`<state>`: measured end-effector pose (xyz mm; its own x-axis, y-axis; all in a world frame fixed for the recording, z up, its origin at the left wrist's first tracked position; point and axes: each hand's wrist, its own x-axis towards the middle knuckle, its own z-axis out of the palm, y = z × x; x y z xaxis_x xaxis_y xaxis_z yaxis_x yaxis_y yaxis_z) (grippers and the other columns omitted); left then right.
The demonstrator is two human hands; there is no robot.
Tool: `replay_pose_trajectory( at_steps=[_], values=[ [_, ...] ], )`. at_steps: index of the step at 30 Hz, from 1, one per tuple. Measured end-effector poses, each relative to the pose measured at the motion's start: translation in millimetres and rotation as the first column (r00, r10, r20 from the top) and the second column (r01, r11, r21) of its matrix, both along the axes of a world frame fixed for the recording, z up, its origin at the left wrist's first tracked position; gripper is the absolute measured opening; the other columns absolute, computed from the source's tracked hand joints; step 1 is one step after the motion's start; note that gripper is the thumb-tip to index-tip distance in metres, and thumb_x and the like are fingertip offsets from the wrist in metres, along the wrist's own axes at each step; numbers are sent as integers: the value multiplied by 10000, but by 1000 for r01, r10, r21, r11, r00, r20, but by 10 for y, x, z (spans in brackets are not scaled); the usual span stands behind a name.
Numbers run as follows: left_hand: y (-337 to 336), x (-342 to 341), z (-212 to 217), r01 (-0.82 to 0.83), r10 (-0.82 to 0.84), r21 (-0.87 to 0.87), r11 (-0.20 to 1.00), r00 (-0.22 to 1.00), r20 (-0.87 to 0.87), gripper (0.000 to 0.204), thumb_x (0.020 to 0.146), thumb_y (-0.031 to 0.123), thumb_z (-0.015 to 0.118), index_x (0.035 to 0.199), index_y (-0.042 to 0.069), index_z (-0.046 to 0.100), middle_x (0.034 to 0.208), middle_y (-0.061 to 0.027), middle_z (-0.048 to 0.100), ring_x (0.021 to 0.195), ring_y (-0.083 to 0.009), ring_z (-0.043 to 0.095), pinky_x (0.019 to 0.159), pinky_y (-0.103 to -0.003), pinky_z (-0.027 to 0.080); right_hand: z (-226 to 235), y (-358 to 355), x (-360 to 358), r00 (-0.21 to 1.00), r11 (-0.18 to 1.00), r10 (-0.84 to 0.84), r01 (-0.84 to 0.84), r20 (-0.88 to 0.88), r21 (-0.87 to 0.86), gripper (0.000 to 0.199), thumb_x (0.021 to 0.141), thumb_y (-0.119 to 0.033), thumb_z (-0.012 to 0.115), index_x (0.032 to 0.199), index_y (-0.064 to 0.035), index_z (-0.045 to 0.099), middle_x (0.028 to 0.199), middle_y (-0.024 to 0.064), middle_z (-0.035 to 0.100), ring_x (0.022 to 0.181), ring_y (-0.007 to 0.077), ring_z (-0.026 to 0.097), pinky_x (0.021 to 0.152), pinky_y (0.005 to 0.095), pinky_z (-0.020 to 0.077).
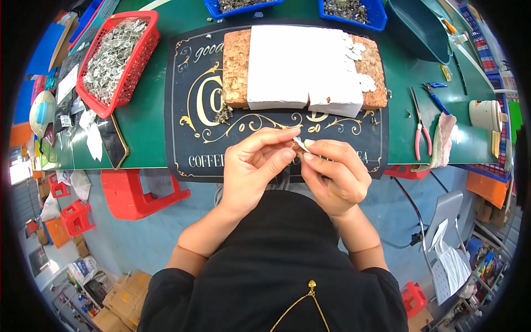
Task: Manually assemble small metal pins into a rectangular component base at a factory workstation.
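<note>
In front of my chest, at the near edge of a dark printed mat (pixel 182 130), both hands meet around a small silvery-white piece (pixel 300 144). My left hand (pixel 255 163) has its thumb and forefinger curled at the piece's left side. My right hand (pixel 338 174) pinches it from the right, with the other fingers folded in. Fingertips hide much of the piece, and its exact kind is too small to make out. Beyond the hands lies a brown, rough-textured block (pixel 237 69) wrapped in white paper (pixel 298 66). Several small whitish pieces (pixel 365 82) sit on the paper's right end.
A red basket (pixel 133 77) heaped with small silvery pieces stands left. Blue trays (pixel 366 21) with small parts and a dark green bin (pixel 423 33) are at the back. Pink-handled pliers (pixel 421 138), blue-handled cutters (pixel 437 99) and a cloth (pixel 444 135) lie right. Red stools (pixel 124 193) stand below the table.
</note>
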<state>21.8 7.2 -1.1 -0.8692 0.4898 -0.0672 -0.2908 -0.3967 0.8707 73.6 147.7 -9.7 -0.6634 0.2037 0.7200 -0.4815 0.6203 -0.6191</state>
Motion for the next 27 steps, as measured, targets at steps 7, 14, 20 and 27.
replay_pose_trajectory(
  at_steps=[7,14,20,27],
  values=[
    [-42,-55,-72,-26,8,-68,997,966,-259,170,854,-26,642,1022,-46,629,1035,-128,615,935,-170,627,825,-282,534,22,-19,13,982,933,141,-90,124,-349,266,635,95,746,863,-8,654,870,119,671,776,232,672,679,300,536],
    [-22,-88,-42,-168,126,-108,980,939,-321,161,844,-44,645,1004,-32,646,995,-102,626,870,-146,629,761,-242,518,172,70,-97,921,946,205,-99,332,-309,246,690,36,749,918,-14,671,864,87,641,863,211,600,743,303,489],
    [-84,-291,7,-611,-97,-422,670,492,-865,225,740,64,749,951,41,675,1084,-70,612,1050,-261,512,912,-370,389,382,59,-318,929,972,-130,50,347,231,99,705,-93,743,793,-111,703,786,-3,611,894,218,465,860,348,300],
    [-68,-530,-90,-728,-161,-399,557,376,-912,409,750,180,729,1128,77,609,1285,-96,537,1289,-364,355,1046,-477,272,298,108,-551,938,975,-30,-49,346,216,119,679,-28,734,784,-74,702,739,25,589,794,212,481,722,317,379]
  ],
)
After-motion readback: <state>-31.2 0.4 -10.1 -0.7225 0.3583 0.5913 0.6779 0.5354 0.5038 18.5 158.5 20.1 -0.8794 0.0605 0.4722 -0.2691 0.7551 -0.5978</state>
